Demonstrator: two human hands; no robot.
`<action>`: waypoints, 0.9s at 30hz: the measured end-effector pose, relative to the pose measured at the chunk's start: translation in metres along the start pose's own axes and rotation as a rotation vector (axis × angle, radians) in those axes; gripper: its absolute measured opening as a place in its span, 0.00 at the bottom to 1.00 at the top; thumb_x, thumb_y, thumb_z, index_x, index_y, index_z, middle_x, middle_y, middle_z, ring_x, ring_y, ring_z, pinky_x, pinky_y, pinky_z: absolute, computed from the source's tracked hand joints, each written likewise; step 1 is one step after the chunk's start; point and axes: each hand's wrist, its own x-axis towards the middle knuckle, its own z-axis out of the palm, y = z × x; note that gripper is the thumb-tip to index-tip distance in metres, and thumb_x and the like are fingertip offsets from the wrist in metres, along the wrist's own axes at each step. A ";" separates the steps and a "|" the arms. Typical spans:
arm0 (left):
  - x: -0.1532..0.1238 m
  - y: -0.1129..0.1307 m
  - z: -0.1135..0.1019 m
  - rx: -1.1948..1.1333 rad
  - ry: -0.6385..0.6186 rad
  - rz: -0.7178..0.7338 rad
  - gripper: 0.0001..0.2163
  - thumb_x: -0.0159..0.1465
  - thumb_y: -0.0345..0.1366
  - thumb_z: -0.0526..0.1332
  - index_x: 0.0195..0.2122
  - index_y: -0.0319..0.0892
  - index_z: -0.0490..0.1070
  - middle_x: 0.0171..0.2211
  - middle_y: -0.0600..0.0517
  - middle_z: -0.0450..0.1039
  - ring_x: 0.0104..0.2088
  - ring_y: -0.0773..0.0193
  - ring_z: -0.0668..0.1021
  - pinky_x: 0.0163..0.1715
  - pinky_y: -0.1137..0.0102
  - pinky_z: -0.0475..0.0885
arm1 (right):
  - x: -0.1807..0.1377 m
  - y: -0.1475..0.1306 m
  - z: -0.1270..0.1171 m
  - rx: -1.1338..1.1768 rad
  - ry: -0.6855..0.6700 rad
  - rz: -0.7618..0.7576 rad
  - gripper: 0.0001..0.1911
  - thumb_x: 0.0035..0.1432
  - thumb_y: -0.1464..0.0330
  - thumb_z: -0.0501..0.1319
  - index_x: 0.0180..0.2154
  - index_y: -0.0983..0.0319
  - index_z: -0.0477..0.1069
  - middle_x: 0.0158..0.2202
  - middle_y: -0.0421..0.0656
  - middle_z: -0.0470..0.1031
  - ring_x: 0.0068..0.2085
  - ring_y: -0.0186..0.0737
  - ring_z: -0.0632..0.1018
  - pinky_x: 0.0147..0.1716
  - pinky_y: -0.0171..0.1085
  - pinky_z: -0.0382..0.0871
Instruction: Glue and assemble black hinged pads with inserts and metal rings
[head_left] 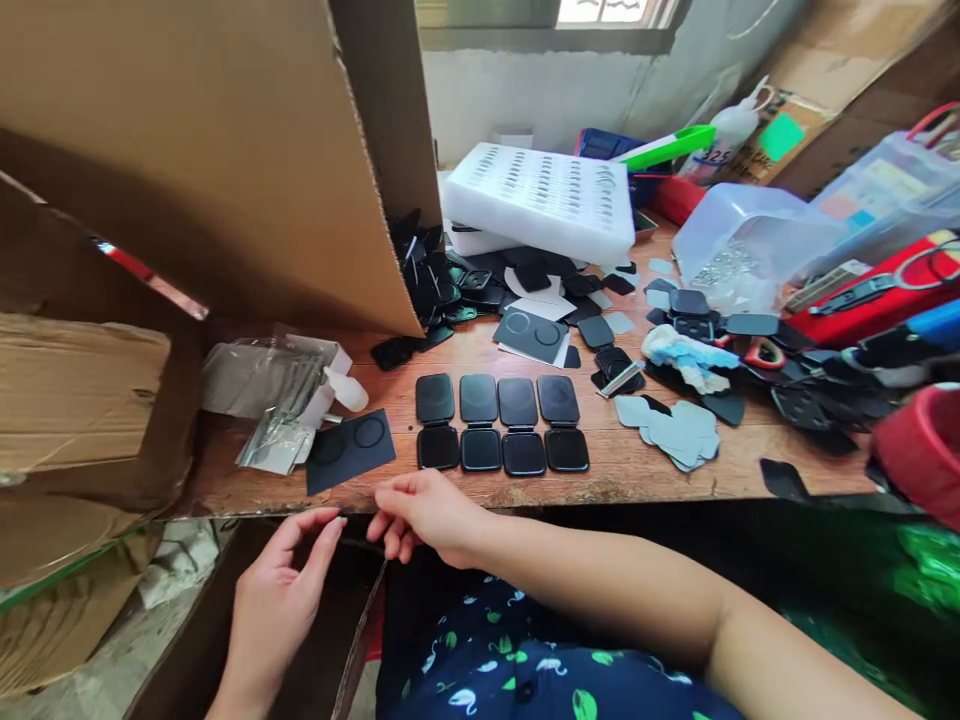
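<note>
My left hand [281, 580] hangs in front of the table edge, thumb and forefinger tips pinched together; anything between them is too small to make out. Close to its right, my right hand [431, 515] is at the edge with curled fingers, thumb pressed toward the forefinger, its contents hidden. Just beyond both lies a dark rectangular sheet [351, 452] with two ring marks. Two-part black hinged cases [480, 423] lie unfolded in a row to the right of it. A white squeeze bottle [346, 388] rests behind the sheet, beside clear plastic bags [259, 385].
A tall cardboard box [285, 190] stands at the left back. White foam blocks [540, 200], loose black parts [427, 275], grey pieces [679, 432], a translucent bin [750, 240] and a red tool holder [870, 300] crowd the table. An open carton [330, 620] sits below the edge.
</note>
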 end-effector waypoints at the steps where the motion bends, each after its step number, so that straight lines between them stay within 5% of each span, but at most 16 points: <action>1: 0.001 -0.001 0.001 0.036 0.016 0.011 0.24 0.55 0.59 0.64 0.40 0.44 0.76 0.39 0.49 0.80 0.37 0.56 0.80 0.32 0.69 0.72 | -0.009 0.003 -0.009 -0.087 -0.004 -0.033 0.08 0.67 0.73 0.54 0.37 0.65 0.71 0.24 0.37 0.73 0.17 0.27 0.70 0.15 0.27 0.61; 3: 0.002 0.000 0.005 0.088 0.066 0.042 0.21 0.58 0.57 0.63 0.40 0.46 0.76 0.39 0.50 0.81 0.39 0.55 0.80 0.34 0.69 0.72 | -0.035 0.007 -0.035 -0.310 0.097 -0.181 0.09 0.65 0.72 0.56 0.42 0.64 0.75 0.27 0.38 0.75 0.19 0.28 0.71 0.18 0.28 0.64; 7: 0.004 0.014 0.019 0.121 0.076 0.208 0.15 0.64 0.51 0.62 0.42 0.47 0.76 0.41 0.52 0.81 0.40 0.58 0.81 0.34 0.71 0.73 | -0.093 0.005 -0.106 -0.828 0.613 -0.674 0.11 0.66 0.67 0.58 0.43 0.62 0.79 0.39 0.46 0.81 0.40 0.42 0.81 0.41 0.39 0.75; 11: 0.011 0.039 0.052 0.159 -0.132 0.696 0.12 0.69 0.42 0.58 0.48 0.46 0.77 0.50 0.48 0.80 0.50 0.56 0.80 0.50 0.65 0.75 | -0.126 0.012 -0.158 -1.186 0.928 -0.836 0.15 0.69 0.68 0.54 0.49 0.62 0.77 0.47 0.51 0.79 0.48 0.46 0.80 0.50 0.45 0.74; 15: 0.011 0.069 0.096 0.355 -0.417 1.062 0.19 0.71 0.39 0.55 0.62 0.42 0.68 0.63 0.42 0.69 0.64 0.52 0.70 0.64 0.50 0.64 | -0.134 0.029 -0.169 -1.523 0.881 -0.845 0.19 0.70 0.69 0.53 0.59 0.64 0.71 0.60 0.52 0.73 0.62 0.50 0.72 0.60 0.51 0.66; 20: 0.005 0.091 0.134 0.509 -0.600 1.130 0.20 0.71 0.39 0.57 0.63 0.40 0.66 0.64 0.38 0.66 0.65 0.47 0.68 0.66 0.40 0.54 | -0.137 0.033 -0.166 -1.642 0.819 -0.785 0.19 0.71 0.70 0.51 0.58 0.64 0.72 0.61 0.51 0.72 0.64 0.50 0.69 0.61 0.54 0.63; 27: 0.008 0.085 0.121 0.413 -0.565 1.144 0.18 0.71 0.38 0.56 0.60 0.41 0.69 0.61 0.39 0.71 0.62 0.49 0.73 0.67 0.42 0.54 | -0.149 0.028 -0.180 -1.518 0.803 -0.822 0.17 0.71 0.70 0.53 0.55 0.62 0.74 0.58 0.51 0.75 0.61 0.49 0.73 0.60 0.54 0.65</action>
